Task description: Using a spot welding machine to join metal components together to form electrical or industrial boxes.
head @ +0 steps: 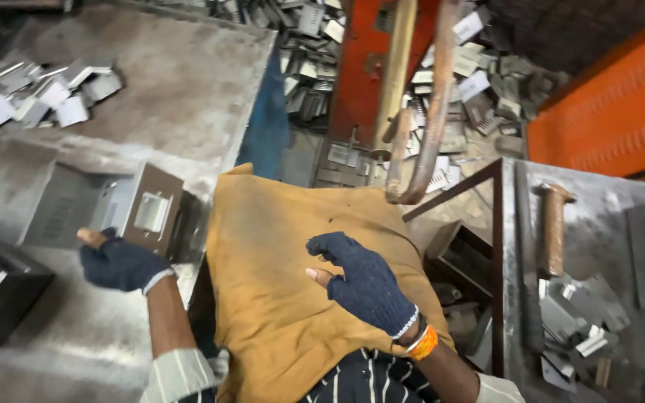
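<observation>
The left hand [122, 263], in a dark blue knit glove with cut-off fingertips, is at the near right corner of a folded sheet-metal box [117, 205] that lies on the grey steel surface [181, 82] to the person's left. The box lies with its long axis running left to right across the surface. Its right end is a brown face with a rectangular cut-out, and that end sits close to the surface's right edge, just above and in front of the hand. The fingers wrap toward the box's lower edge and one bare fingertip sticks out to the left; the hand seems closed on that corner, though the exact hold is hidden behind the glove.

The right hand [367, 283], gloved the same and with an orange band at the wrist, hovers over the tan cloth [278, 283] draped across the person's lap. Its fingers are loosely curled with the thumb out, and it holds nothing. It is well apart from the box, so the left hand is by far the nearer one.

The left forearm runs up and leftward from the body. The right forearm angles in from the lower right.

A heap of small bent metal pieces [42, 93] lies at the far left corner of the surface, well clear of the box.
</observation>
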